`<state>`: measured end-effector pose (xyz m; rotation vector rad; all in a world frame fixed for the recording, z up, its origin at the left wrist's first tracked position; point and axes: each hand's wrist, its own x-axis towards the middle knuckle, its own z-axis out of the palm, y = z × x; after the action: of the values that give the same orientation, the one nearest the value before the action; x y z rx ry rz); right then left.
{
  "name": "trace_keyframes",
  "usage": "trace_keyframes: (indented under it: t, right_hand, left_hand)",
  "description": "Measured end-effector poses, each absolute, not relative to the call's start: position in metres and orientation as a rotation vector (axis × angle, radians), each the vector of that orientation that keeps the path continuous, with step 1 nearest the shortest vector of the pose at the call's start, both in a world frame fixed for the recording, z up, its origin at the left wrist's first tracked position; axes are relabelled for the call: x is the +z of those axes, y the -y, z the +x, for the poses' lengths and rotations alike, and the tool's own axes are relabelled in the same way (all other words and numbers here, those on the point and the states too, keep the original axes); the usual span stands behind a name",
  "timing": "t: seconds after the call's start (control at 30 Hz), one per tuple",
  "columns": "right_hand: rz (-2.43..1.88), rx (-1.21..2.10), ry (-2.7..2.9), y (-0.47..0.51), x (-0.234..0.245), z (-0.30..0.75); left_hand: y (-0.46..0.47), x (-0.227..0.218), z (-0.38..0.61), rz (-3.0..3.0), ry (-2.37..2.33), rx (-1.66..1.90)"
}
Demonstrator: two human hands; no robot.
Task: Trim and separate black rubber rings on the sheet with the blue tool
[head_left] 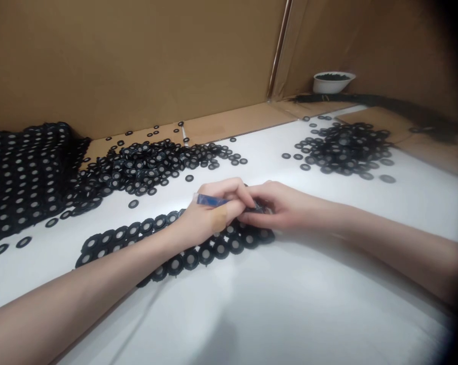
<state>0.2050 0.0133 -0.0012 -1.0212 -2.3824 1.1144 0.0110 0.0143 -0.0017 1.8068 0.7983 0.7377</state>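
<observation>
Across the white desk [290, 304], joined black, pale-centred discs [191, 259] lie in rows. Over them, the left hand [206, 219] grasps a slim blue tool [211, 201] in curled fingers, seemingly for control; the right hand [280, 203] bends its fingers inward, perhaps steadying the rows, their grasp hidden.

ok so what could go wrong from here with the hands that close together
The blue tool in the left hand points toward the right hand; its tip is hidden, so if sharp, a slip might nick a finger. The left forearm crosses over the joined black pieces and could drag them askew. A stray loose piece nearby might get mixed in.
</observation>
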Motion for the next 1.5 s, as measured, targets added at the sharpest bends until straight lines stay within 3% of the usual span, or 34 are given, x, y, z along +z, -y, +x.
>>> trace_keyframes:
  t: [1.5]
  right_hand:
    - [-1.042,1.098,2.37,-0.0107,0.0001,0.2029]
  left_hand:
    - [-0.0145,-0.002,0.0116,1.818,-0.82,0.74]
